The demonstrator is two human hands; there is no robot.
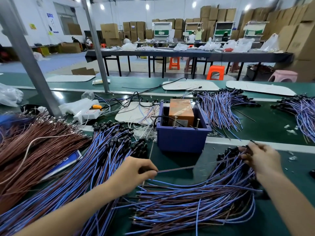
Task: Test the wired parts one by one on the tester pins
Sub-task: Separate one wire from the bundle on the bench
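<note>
Head view: left hand (136,171) grip pinches wire (177,168); right hand (262,160) grip curled round black ends of wired parts (196,201).

white wall (170,9) | stacked cardboard boxes (218,14) | long dark table (187,54) | orange stools (215,72) | ceiling lights (102,6)

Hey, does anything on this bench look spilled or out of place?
Yes. Small clear pieces lie scattered loose on the green bench, right of the blue bin, apart from any pile; they look spilled. The wired parts sprawl in heaps, but that looks like working stock.
</note>
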